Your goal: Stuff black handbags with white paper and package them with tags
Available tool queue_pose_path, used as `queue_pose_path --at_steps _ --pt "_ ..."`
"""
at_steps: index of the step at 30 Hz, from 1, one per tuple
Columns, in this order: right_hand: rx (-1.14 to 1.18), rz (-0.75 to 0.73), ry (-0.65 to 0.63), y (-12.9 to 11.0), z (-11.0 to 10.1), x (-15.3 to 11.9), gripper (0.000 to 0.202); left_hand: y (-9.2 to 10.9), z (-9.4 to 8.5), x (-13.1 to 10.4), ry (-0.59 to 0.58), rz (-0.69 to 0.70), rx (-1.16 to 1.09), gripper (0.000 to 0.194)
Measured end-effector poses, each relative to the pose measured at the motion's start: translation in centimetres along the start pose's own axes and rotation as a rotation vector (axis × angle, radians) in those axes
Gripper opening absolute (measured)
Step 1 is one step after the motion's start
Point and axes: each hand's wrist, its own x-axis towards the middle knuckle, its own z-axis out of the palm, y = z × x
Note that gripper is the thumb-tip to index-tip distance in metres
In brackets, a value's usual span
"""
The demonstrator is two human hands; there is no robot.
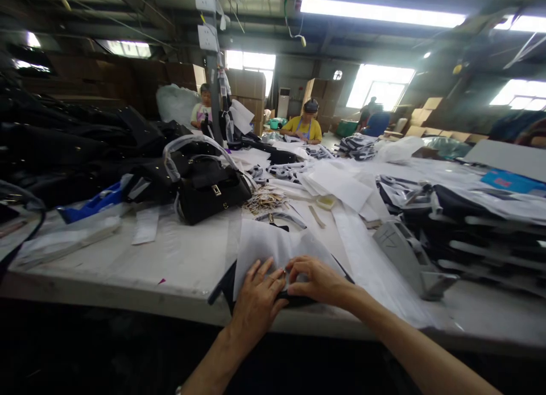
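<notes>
A sheet of white paper [267, 241] covers most of a black handbag [222, 287] at the table's front edge; the bag's dark sides stick out beyond it. Flat on the paper, with its fingers stretched out, lies my left hand [258, 295]. Beside it my right hand [318, 278] has its fingers curled in a pinch at the paper and the bag's near part. What sits between those fingertips is too small to make out. Behind the paper shows a plastic-wrapped handle [290, 217].
Another black handbag [213, 193] with a wrapped handle stands at the back left, beside a heap of small tan pieces [267, 200]. White paper sheets [336, 184] lie behind. To the right are a grey tape dispenser [401, 252] and stacked black bags [469, 235]. Co-workers sit farther back.
</notes>
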Motion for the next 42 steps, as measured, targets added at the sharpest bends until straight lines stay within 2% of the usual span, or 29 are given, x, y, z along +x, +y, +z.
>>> queue_pose_path --at_steps 4,6,9,13,16,19,22,25,28,30,32,34,36,38,40,42 --pt "-0.191 -0.028 -0.034 1.1 1.8 -1.4 0.075 0.5 0.5 -1.0 0.006 -0.004 0.138 0.049" --pt "-0.273 -0.038 -0.069 1.7 3.0 -1.7 0.092 0.9 0.2 -1.3 -0.038 -0.040 0.179 0.057" --pt "-0.332 -0.035 -0.099 2.0 4.1 -1.6 0.091 1.5 -1.2 0.1 -0.151 -0.066 0.186 0.057" --pt "-0.341 -0.034 -0.096 1.8 4.3 -1.4 0.093 1.6 -2.6 5.0 -0.353 -0.072 0.188 0.018" --pt "-0.307 -0.026 -0.135 1.5 3.7 -1.7 0.099 1.1 -1.9 7.5 -0.305 -0.138 0.239 0.017" --pt "-0.233 -0.016 -0.221 1.3 1.8 -1.4 0.098 0.2 -0.4 7.3 -0.230 -0.166 0.267 0.020" --pt "-0.165 0.023 -0.264 0.9 -0.9 1.2 0.069 -0.8 1.2 6.0 -0.116 -0.120 0.271 0.025" --pt "-0.230 0.106 -0.076 0.2 -2.5 6.1 0.033 -1.7 2.6 5.3 -0.021 -0.144 0.269 0.036" --pt "-0.300 0.161 0.125 0.3 -1.5 10.3 0.026 -2.2 3.6 5.4 -0.014 -0.216 0.292 0.045" --pt "-0.305 0.161 0.144 1.3 0.1 11.3 0.026 -2.3 3.9 5.4 -0.024 -0.262 0.291 0.044" --pt "-0.294 0.129 0.168 3.0 1.8 11.0 0.025 -2.2 4.1 5.4 -0.017 -0.317 0.276 0.041" --pt "-0.236 0.076 0.269 4.9 3.0 10.4 0.024 -2.1 4.2 5.3 -0.002 -0.351 0.251 0.039" --pt "-0.156 0.057 0.444 6.5 3.7 10.2 0.027 -1.9 4.1 5.4 -0.002 -0.372 0.231 0.040" --pt "-0.103 0.119 0.558 7.4 4.0 10.7 0.043 -1.8 3.8 5.5 -0.019 -0.401 0.214 0.042" --pt "-0.067 0.228 0.532 7.7 4.0 11.7 0.062 -1.7 3.5 5.7 -0.030 -0.418 0.196 0.043" --pt "-0.013 0.321 0.462 7.7 3.9 12.4 0.071 -1.5 3.0 5.8 -0.033 -0.418 0.183 0.044"
